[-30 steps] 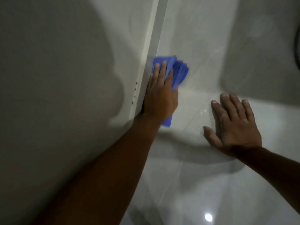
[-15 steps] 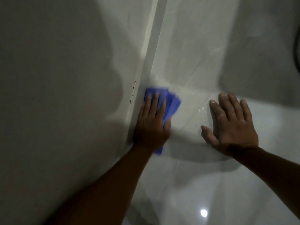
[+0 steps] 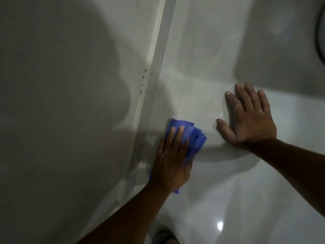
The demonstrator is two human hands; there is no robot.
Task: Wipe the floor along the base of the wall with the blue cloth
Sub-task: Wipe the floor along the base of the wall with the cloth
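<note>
A folded blue cloth (image 3: 196, 138) lies on the glossy pale tiled floor (image 3: 211, 191), close beside the skirting strip (image 3: 153, 88) at the foot of the grey wall (image 3: 61, 103). My left hand (image 3: 171, 161) presses flat on the cloth, fingers pointing away from me, and covers most of it. My right hand (image 3: 249, 118) rests flat on the floor to the right of the cloth, fingers spread, holding nothing.
Small dark specks (image 3: 143, 81) mark the wall just above the skirting, ahead of the cloth. A dark curved object (image 3: 321, 32) shows at the top right edge. Shadows fall across wall and floor. A lamp reflection (image 3: 220, 225) glints on the near tile.
My left hand has slid the cloth along the skirting toward me, from well ahead of the specks to behind them. My right hand has stayed planted on the floor.
</note>
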